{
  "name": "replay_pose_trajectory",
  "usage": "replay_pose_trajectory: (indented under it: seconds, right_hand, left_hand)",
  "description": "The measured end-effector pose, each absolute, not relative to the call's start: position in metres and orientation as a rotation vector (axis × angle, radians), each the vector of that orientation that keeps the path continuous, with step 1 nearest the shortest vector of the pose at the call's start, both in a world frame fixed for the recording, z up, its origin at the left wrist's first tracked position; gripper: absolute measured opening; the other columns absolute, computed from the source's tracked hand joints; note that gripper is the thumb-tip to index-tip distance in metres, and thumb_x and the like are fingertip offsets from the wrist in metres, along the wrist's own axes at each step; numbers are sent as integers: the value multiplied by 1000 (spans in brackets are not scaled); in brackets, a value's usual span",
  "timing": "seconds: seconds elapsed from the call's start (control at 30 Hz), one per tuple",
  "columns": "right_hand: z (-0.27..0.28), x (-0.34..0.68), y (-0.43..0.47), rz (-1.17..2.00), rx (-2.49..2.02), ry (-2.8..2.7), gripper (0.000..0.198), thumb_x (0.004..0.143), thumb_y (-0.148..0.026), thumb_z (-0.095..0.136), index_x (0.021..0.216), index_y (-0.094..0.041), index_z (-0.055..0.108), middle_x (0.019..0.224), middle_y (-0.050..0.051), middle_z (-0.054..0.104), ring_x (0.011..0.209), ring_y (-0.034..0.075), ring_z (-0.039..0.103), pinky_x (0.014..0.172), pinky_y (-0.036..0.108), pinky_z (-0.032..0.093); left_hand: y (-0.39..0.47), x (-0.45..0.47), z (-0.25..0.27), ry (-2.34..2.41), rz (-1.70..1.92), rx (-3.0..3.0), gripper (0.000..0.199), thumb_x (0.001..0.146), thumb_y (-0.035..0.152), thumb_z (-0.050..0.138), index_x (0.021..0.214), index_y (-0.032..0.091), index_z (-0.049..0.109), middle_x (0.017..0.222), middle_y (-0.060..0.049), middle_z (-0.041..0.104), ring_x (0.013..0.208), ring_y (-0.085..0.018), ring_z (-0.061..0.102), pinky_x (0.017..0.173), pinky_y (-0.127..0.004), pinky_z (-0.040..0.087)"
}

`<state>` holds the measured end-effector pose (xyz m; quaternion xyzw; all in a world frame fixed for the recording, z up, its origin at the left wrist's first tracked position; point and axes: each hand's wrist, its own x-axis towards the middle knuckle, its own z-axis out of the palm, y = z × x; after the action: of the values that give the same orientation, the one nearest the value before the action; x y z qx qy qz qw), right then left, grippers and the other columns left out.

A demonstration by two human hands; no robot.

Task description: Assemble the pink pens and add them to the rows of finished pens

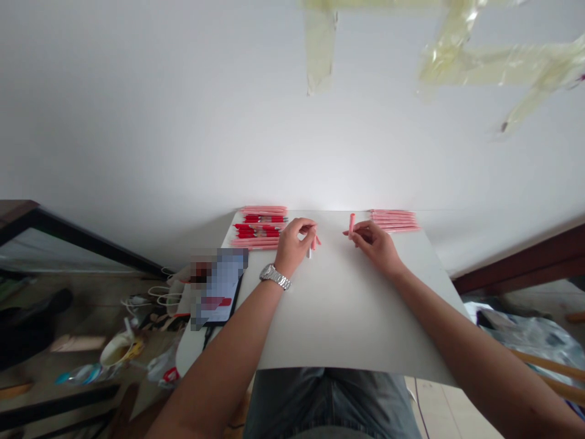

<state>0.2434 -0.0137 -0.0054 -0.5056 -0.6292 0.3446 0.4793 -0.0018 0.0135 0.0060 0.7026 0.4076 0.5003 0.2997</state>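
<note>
My right hand [372, 242] pinches a short pink pen tube [351, 224], held upright between thumb and fingers above the white table [347, 317]. My left hand [295, 241], with a metal watch on its wrist, has thumb and index finger brought together in a ring. Small pink pieces [315, 242] and a white piece [309, 253] show right beside its fingertips. Whether the fingers grip any of them is unclear. Left of this hand lie red pens [258, 231] and pink pens [256, 242] in rows. Beyond my right hand, several pink pens [393, 219] lie side by side.
At the table's left edge lies a tablet [223, 286], partly blurred out. A white wall [274, 122] rises directly behind the table. On the floor to the left are a cup [116, 350], a bottle and cables; plastic bags [530, 335] lie at the right.
</note>
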Motion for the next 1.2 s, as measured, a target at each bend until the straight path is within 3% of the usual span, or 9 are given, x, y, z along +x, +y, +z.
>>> replay_pose_trajectory:
  seconds: [0.2, 0.4, 0.6, 0.73, 1.2]
  right_hand:
    - [-4, 246, -13, 699, -1295, -1560, 33, 89, -54, 69, 98, -22, 65, 89, 5, 74, 78, 19, 69, 70, 31, 53]
    - [-2, 245, -13, 702, -1257, -1578, 31, 89, -50, 69, 102, -22, 66, 88, 5, 75, 79, 19, 69, 72, 32, 54]
    - [-3, 244, -14, 691, -1264, -1593, 27, 90, -48, 68, 99, -23, 65, 88, 5, 75, 79, 19, 69, 71, 32, 54]
    - [-2, 244, -15, 700, -1264, -1604, 25, 91, -47, 68, 99, -23, 64, 88, 4, 75, 78, 19, 69, 71, 32, 53]
    - [-1, 242, -16, 678, -1273, -1632, 24, 91, -46, 68, 98, -23, 66, 88, 4, 76, 79, 19, 70, 70, 32, 53]
  left_hand:
    - [11, -1, 11, 1081, 1318, 1879, 12, 100, 28, 55, 96, 21, 63, 67, 2, 67, 71, -16, 72, 86, -34, 54]
    - [11, -2, 11, 1138, 1325, 1965, 11, 100, 26, 54, 95, 22, 63, 67, 1, 68, 78, -17, 69, 86, -35, 52]
    - [12, -6, 7, 1290, 1280, 2150, 8, 97, 23, 59, 98, 23, 66, 87, -3, 70, 89, -20, 63, 85, -35, 51]
    - [10, -7, 5, 1371, 1163, 2308, 13, 92, 24, 66, 104, 23, 70, 104, -6, 67, 99, -23, 61, 93, -39, 50]
    - [6, -3, 5, 1437, 953, 2545, 11, 83, 27, 77, 93, 26, 74, 110, -6, 65, 102, -27, 57, 95, -45, 45]
